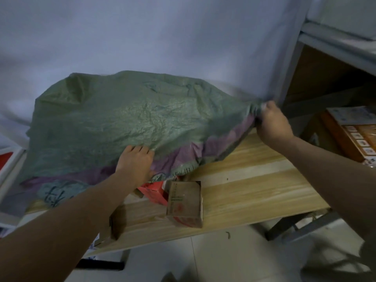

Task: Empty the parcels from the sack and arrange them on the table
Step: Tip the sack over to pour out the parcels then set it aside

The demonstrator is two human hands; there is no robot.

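Note:
A big green woven sack (122, 119) with a purple band lies bulging across the wooden table (254, 180). My left hand (135, 161) grips the sack's lower edge near the middle. My right hand (272, 123) is closed on a bunched corner of the sack at the table's far right. Below the sack's edge a brown cardboard parcel (185, 202) stands on the table. A red parcel (153, 192) peeks out beside it, partly under the sack. Whatever else is inside the sack is hidden.
A white cloth (162, 37) hangs behind the table. A metal shelf (325, 43) stands at the right, holding an orange printed box (354, 133). White tiled floor (203, 261) lies below the table's front edge. A red and white item (8, 159) sits at the far left.

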